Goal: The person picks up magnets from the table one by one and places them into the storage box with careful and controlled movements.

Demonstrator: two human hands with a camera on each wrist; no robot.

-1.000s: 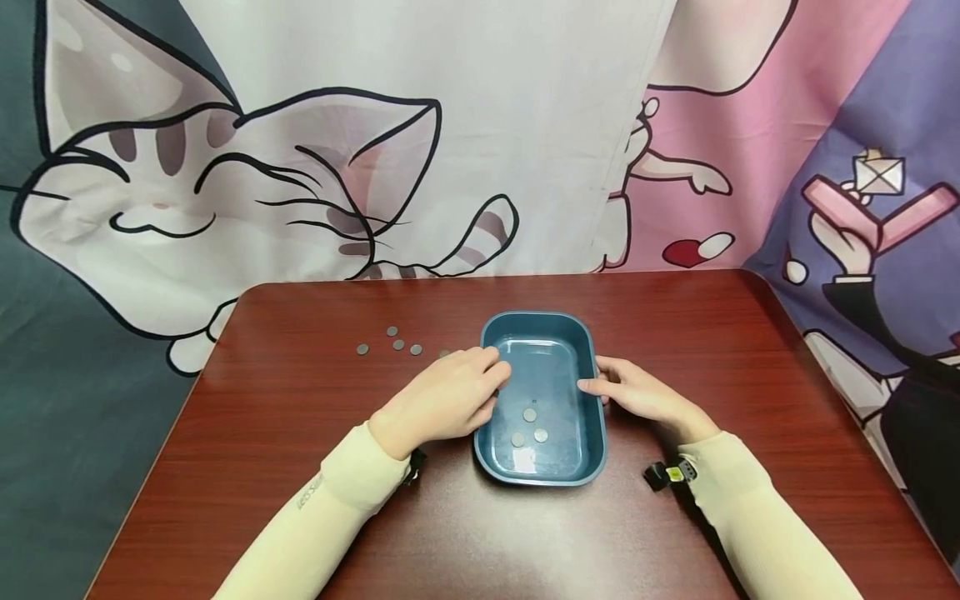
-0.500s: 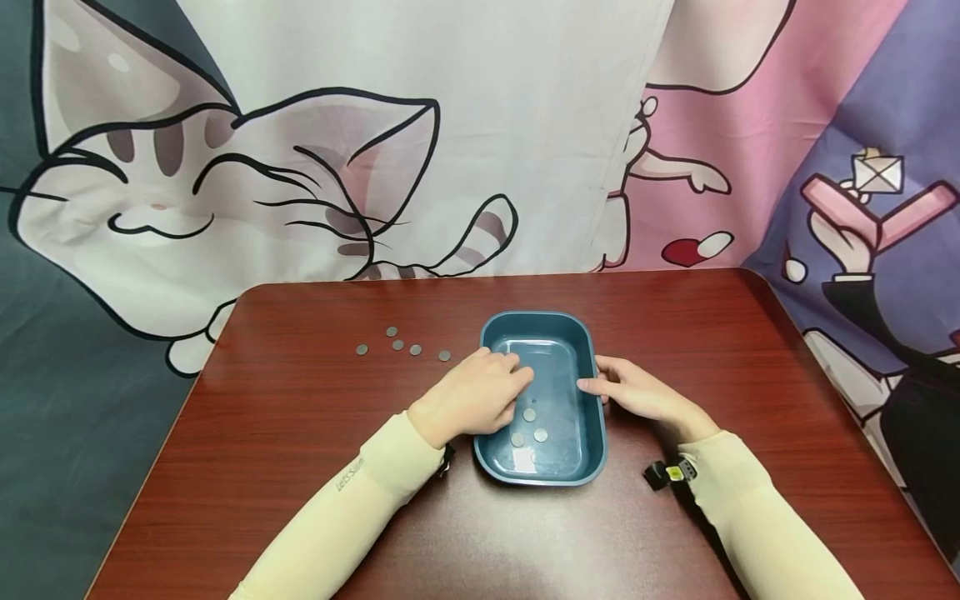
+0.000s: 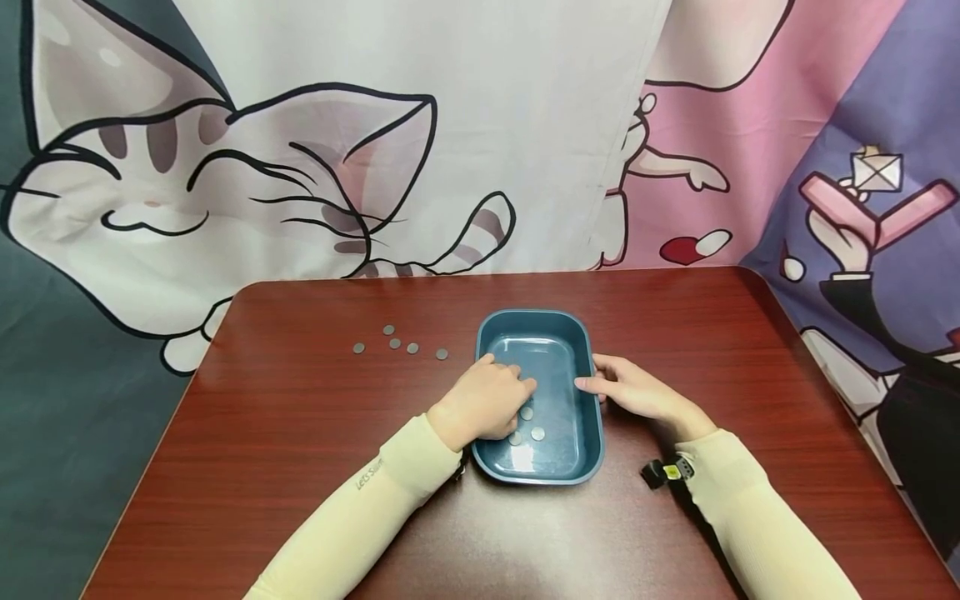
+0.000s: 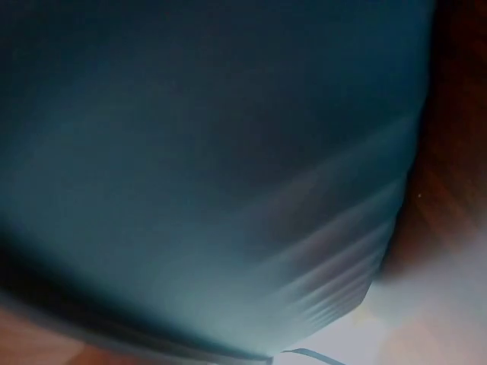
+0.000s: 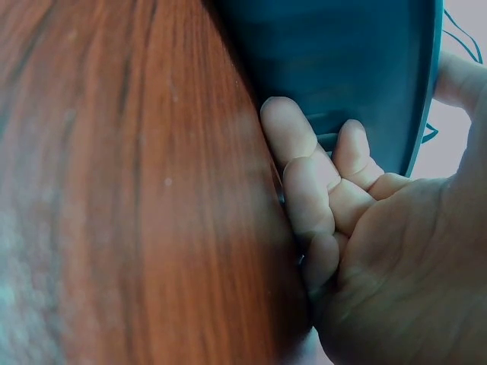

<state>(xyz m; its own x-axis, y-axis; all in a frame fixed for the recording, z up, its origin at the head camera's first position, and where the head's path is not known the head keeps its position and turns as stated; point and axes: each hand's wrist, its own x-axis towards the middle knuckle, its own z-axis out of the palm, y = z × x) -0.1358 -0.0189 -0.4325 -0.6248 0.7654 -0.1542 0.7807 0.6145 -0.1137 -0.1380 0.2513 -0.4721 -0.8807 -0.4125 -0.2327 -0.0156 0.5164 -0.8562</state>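
The box is blue, rectangular and open on top, with rounded corners, a narrow rim and a glossy inside that catches pale light near the end closest to the person. It sits upright on the table, a little right of the middle. Three small, round, silvery-grey coins lie in its near half. The left-wrist view shows the box's outer wall, blurred, with slanting ridges toward one end.

The left hand reaches over the left rim, its fingers bent down into the box; whether they pinch anything cannot be told. The right hand grips the opposite side, thumb over the rim and the other fingers curled against the outer wall.

Five more coins are scattered on the table to the left of the box, near its far edge. The table is glossy reddish-brown with streaky wood grain and rounded far corners.

Behind it hangs printed cloth in white, dark green, pink and purple, with a smiling cat on the left and an envelope above an open pink book on the right.

The left sleeve, pale cream, bears small dark lettering beginning "Let's"; the remainder is too small to read surely. Marks on the coins are also too small to make out.
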